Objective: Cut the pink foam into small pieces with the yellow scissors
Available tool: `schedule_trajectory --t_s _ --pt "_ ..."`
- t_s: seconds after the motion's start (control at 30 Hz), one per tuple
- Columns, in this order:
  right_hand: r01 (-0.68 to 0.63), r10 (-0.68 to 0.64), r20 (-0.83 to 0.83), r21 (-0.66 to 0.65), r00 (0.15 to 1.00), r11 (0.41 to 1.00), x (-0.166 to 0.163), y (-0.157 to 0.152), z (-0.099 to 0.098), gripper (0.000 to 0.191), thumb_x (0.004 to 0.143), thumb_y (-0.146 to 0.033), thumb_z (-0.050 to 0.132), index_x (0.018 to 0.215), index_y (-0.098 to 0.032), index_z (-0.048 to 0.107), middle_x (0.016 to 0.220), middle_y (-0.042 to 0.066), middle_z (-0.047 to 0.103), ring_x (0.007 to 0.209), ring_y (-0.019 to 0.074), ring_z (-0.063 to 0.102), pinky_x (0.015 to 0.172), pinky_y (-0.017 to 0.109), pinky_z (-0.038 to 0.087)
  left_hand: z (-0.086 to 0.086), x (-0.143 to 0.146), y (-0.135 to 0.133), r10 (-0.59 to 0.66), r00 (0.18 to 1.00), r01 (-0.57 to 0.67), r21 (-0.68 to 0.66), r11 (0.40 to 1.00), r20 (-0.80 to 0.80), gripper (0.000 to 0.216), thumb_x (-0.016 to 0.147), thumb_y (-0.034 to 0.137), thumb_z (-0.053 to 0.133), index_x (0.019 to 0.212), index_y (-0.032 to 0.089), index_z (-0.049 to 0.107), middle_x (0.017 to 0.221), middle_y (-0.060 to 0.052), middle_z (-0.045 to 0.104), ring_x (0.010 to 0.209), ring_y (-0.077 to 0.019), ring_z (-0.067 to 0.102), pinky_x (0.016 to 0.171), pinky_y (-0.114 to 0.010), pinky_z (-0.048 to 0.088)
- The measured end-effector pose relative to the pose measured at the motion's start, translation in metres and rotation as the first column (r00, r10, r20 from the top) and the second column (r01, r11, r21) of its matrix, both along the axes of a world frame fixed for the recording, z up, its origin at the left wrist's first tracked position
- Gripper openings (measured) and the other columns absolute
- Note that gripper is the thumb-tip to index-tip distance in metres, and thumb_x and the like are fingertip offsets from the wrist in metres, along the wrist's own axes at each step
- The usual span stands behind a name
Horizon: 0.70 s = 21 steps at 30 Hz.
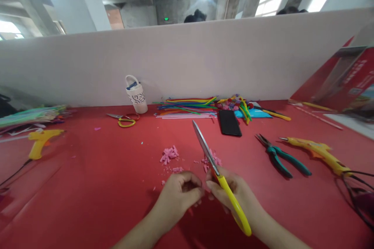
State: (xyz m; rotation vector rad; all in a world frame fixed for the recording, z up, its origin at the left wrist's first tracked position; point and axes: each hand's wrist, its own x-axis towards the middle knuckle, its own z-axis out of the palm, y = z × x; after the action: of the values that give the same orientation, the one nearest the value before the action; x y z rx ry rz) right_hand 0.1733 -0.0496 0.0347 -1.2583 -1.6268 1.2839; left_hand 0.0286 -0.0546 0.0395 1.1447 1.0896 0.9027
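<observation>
My right hand [241, 190] grips a pair of scissors [233, 204] with yellow handles, the closed blades pointing up and away from me. Just left of it is my left hand [179, 194], its fingers curled in and the thumb against them. Whatever lies between those fingertips is too small or hidden to make out. Beyond my left hand sits a small heap of cut pink strips [169, 155]. A second pink heap [215, 159] lies partly behind the scissor blades, and loose pink crumbs are scattered between the heaps and my hands.
Right: green-handled pliers [282, 157], a yellow glue gun [318, 151] with its cord. Along the back: a black phone [230, 123], coloured pipe cleaners [187, 105], a white cup [137, 97], other scissors [126, 122]. Left: another yellow glue gun [41, 142]. A white partition [181, 62] stands behind.
</observation>
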Motion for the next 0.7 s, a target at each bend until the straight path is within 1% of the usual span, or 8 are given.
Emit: schedule_trajectory --t_s 0.07,0.17,0.27,0.33,0.4,0.5,0.6,0.7 --pt "-0.009 0.007 -0.027 -0.069 1.000 0.998 0.000 0.000 0.001 0.010 0.069 -0.028 0.045 0.066 -0.020 0.040 0.048 -0.008 0.042 0.031 0.0040 0.031 0.031 0.017 0.025 -0.003 0.000 -0.002 0.008 0.998 -0.004 0.055 0.999 -0.064 0.006 0.061 0.011 0.051 0.060 0.016 0.056 0.048 0.002 0.050 0.045 -0.0096 0.046 0.044 -0.020 0.035" --pt "-0.036 0.030 -0.045 -0.127 0.999 0.991 0.000 0.001 0.003 0.009 0.065 -0.022 0.046 0.062 -0.020 0.038 0.046 -0.008 0.044 0.030 0.0033 0.032 0.029 0.015 0.024 -0.005 0.000 -0.003 0.037 0.993 -0.024 0.118 0.993 -0.112 0.006 0.060 0.011 0.052 0.059 0.016 0.056 0.052 0.002 0.050 0.049 -0.0099 0.046 0.046 -0.020 0.035" --pt "-0.058 0.045 -0.085 -0.148 0.995 0.987 0.001 0.001 0.000 0.007 0.064 -0.016 0.044 0.062 -0.020 0.038 0.045 -0.009 0.044 0.030 0.0026 0.031 0.029 0.014 0.024 -0.002 -0.001 -0.002 -0.008 0.998 0.011 0.045 0.999 -0.064 0.006 0.060 0.012 0.052 0.060 0.016 0.056 0.049 0.002 0.050 0.046 -0.0100 0.046 0.045 -0.020 0.036" --pt "-0.079 0.062 -0.120 -0.142 0.991 0.987 0.001 0.000 -0.001 0.006 0.066 -0.016 0.044 0.063 -0.019 0.039 0.046 -0.009 0.045 0.030 0.0024 0.031 0.029 0.013 0.024 0.001 -0.001 -0.001 -0.088 0.995 0.089 -0.026 0.996 0.036 0.006 0.062 0.013 0.051 0.061 0.014 0.057 0.050 0.000 0.053 0.045 -0.0101 0.048 0.046 -0.021 0.037" --pt "-0.095 0.076 -0.135 -0.135 0.988 0.986 0.001 0.000 -0.002 0.005 0.069 -0.018 0.043 0.065 -0.019 0.040 0.048 -0.008 0.046 0.031 0.0025 0.031 0.029 0.013 0.025 0.004 -0.002 -0.001 -0.155 0.974 0.172 -0.088 0.981 0.167 0.012 0.066 0.015 0.048 0.061 0.012 0.058 0.056 -0.003 0.057 0.046 -0.0103 0.050 0.047 -0.022 0.039" --pt "-0.104 0.089 -0.127 -0.124 0.988 0.987 0.001 -0.001 -0.001 0.007 0.071 -0.022 0.044 0.067 -0.018 0.042 0.049 -0.007 0.048 0.031 0.0025 0.033 0.029 0.013 0.026 0.006 -0.003 -0.003 -0.156 0.941 0.215 -0.174 0.961 0.300 0.014 0.067 0.015 0.046 0.063 0.011 0.058 0.061 -0.006 0.060 0.046 -0.0096 0.051 0.045 -0.020 0.038" --pt "-0.092 0.079 -0.117 -0.108 0.990 0.990 0.003 -0.001 0.000 0.011 0.074 -0.027 0.043 0.069 -0.017 0.044 0.048 -0.007 0.049 0.031 0.0024 0.033 0.029 0.013 0.026 0.005 -0.004 -0.003 -0.122 0.940 0.196 -0.214 0.957 0.318 0.006 0.064 0.013 0.052 0.063 0.012 0.057 0.060 -0.004 0.060 0.045 -0.0086 0.051 0.044 -0.019 0.038" --pt "-0.057 0.045 -0.111 -0.111 0.993 0.992 0.003 -0.001 0.000 0.013 0.075 -0.030 0.043 0.072 -0.017 0.045 0.046 -0.008 0.045 0.030 0.0022 0.032 0.029 0.013 0.024 0.004 -0.003 -0.002 -0.092 0.966 0.138 -0.183 0.973 0.243 0.005 0.063 0.014 0.053 0.060 0.013 0.056 0.056 -0.002 0.058 0.045 -0.0087 0.050 0.044 -0.019 0.037"
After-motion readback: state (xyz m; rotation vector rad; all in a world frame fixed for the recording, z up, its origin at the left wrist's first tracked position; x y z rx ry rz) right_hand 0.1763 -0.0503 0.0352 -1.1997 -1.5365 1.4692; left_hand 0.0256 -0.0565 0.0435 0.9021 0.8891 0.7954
